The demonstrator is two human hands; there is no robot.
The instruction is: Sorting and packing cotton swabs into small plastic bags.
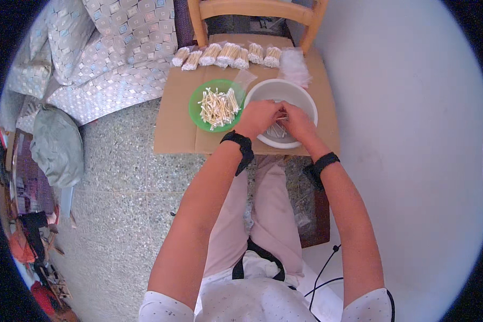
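Observation:
Over a white bowl, my left hand and my right hand meet, fingertips closed together. Slim pale ends that look like cotton swabs show between them by my right fingers; what my left fingers pinch is hidden. More pale sticks lie in the bowl below the hands, too small to tell clearly. To the left, touching or nearly touching the bowl, a green plate holds a loose heap of cotton swabs. A clear plastic bag lies at the plate's far right rim.
Several bundles of cotton swabs stand in a row at the far side of the cardboard. Clear plastic bags are stacked at their right end. Behind is a wooden chair back; a white wall borders the right.

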